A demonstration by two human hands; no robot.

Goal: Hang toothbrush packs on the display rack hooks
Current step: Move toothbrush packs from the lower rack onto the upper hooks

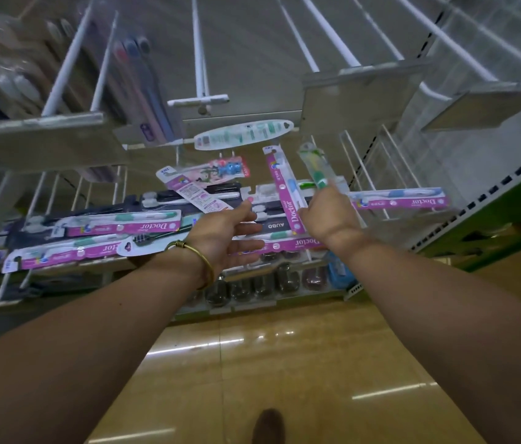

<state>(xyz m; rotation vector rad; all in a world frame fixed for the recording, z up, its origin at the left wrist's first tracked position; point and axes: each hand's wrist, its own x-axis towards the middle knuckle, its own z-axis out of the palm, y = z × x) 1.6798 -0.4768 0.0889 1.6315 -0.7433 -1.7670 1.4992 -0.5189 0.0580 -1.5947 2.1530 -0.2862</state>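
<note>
Store aisle: a glossy tan floor (284, 363) is running below a display rack (252, 43) of white hooks (200, 59).
Upper-left hooks: a few blurred hung packs (143, 91) are already hanging there.
Shelf (108, 262): many toothbrush packs (124, 224), mostly purple-carded, are lying loose in a heap, not yet hung.
Left hand (224, 232): it is hovering over the heap with fingers spread apart, gripping nothing.
Right hand (329, 216): it is pinching a clear pack (315, 169) by its lower end, holding it tilted upward between heap and hooks.
Clear pack: a green-and-yellow brush is showing through thin transparent plastic.
Right rods (329, 33): they are standing bare, so most of the job is looking undone.
</note>
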